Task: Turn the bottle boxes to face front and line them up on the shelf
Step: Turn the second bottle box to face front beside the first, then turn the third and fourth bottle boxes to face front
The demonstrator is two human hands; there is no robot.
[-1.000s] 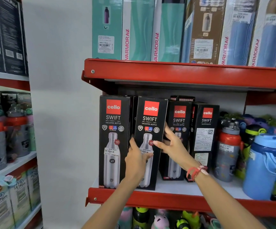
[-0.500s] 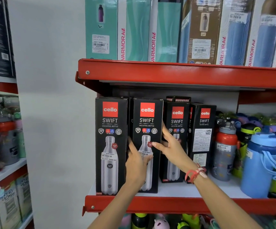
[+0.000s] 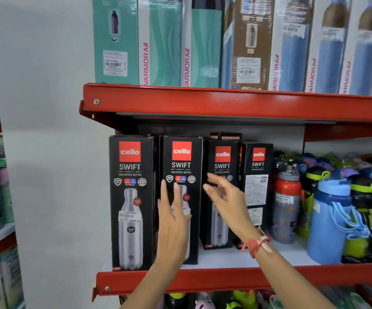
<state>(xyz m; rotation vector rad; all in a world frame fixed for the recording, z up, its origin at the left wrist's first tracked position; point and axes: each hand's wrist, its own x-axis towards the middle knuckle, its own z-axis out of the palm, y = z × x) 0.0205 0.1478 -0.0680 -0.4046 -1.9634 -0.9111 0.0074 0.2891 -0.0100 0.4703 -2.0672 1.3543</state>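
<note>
Though blurred, left hand (image 3: 173, 221) fingers spread, half hiding box (image 3: 181, 166), right hand (image 3: 225, 197) seemingly open

The bottle boxes (image 3: 131, 201) are showing black with red logo squares and silver bottle pictures. The shelf (image 3: 236, 281) edge is glowing red. Boxes above (image 3: 160, 41) are showing teal and blue. A wristband (image 3: 257, 244) is showing red and white.

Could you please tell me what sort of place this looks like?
Most likely a shop's drinkware aisle: red shelves stocked with boxed Cello bottles, price stickers, and loose water bottles.
</note>
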